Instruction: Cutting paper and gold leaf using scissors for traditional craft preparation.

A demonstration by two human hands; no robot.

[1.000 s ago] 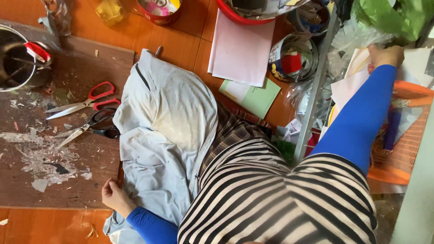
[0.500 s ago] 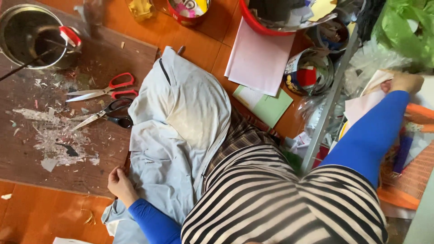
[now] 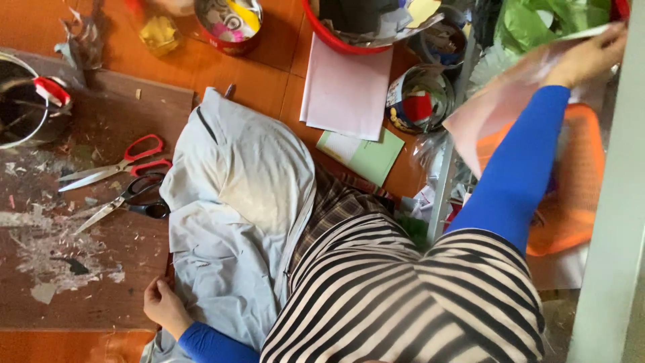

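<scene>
In the head view, the one view we have, our right hand sits at the upper right of the frame, fingers pinched on a pale pink sheet of paper that now hangs free and blurred over the orange basket. Half a second ago that hand was lower, buried among the papers beside the basket, with no sheet lifted; so the sheet has just been drawn out and raised. Our left hand has stayed put at the lower left, loosely curled, holding nothing, its knuckles resting at the edge of the light blue cloth over our lap. The red-handled scissors and black-handled scissors lie untouched on the dark board at left, as before.
</scene>
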